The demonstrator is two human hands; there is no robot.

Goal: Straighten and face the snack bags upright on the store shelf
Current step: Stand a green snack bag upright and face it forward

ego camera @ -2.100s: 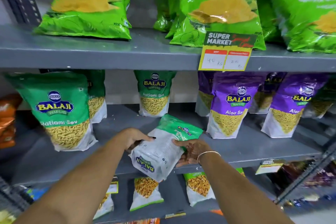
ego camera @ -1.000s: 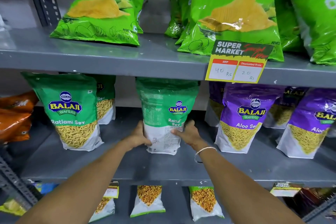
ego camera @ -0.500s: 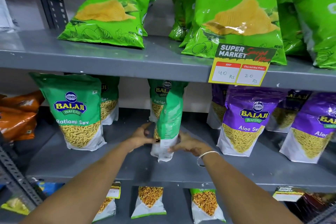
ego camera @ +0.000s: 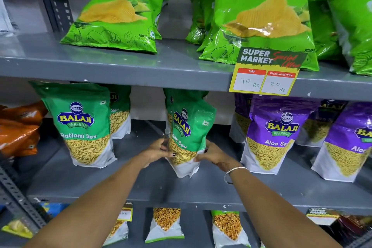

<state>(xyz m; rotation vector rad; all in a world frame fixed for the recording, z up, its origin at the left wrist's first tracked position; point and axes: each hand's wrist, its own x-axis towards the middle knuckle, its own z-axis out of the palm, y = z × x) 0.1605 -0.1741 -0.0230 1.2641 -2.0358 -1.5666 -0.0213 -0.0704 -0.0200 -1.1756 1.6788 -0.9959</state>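
Ratlami Sev bag (ego camera: pixel 188 133) stands on the grey middle shelf (ego camera: pixel 141 185), its front turned partly toward our left and its body tilted slightly. Our left hand (ego camera: pixel 159 152) grips its lower left edge with fingers curled around the pack; our right hand (ego camera: pixel 213 155) clamps the lower right edge, a metal bangle (ego camera: pixel 234 171) on that wrist. Directly behind the held pack stands another green bag (ego camera: pixel 181 94), mostly hidden. To the left, a matching green pack (ego camera: pixel 80 127) stands upright and faces forward, well apart, with one more behind it. Orange bags (ego camera: pixel 18 129) lie at the far left. To the right, purple Aloo Sev bags (ego camera: pixel 275 133) stand upright, near but not touching. Above, Crunchem chip bags (ego camera: pixel 263 14) lean on the upper shelf, behind a yellow price tag (ego camera: pixel 263 78).
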